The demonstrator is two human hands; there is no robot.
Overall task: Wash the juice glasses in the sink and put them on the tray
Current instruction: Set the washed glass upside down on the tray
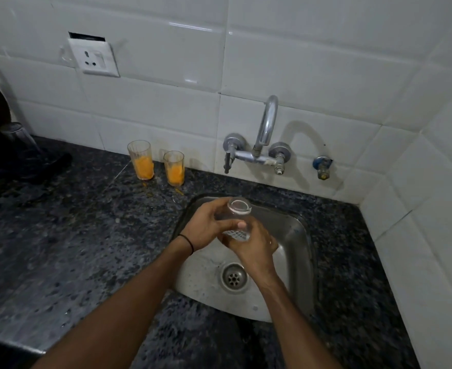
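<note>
I had the clear glass point(237, 218) up over the steel sink point(297, 235), tilted with its open mouth toward the back wall and its patterned base toward me. My left hand point(206, 227) was wrapped around its side, fingers curled closed on it, and my right hand point(251, 245) cupped the base from below, thumb pressed against the glass. Both hands were closed on that same glass. It looked empty and free of juice.

Below my hands lay the sink's drain point(234, 276). The tap point(266, 126) stood on the tiled wall behind the sink, and I saw no water falling from it. To the left, on the dark speckled tabletop point(73, 235), two juice glasses point(141, 159) point(174, 168) stood upright near the wall, just beside each other, each holding orange juice residue. Further left sat an upturned glass point(19, 139) on something dark, too dim for me to make out.
</note>
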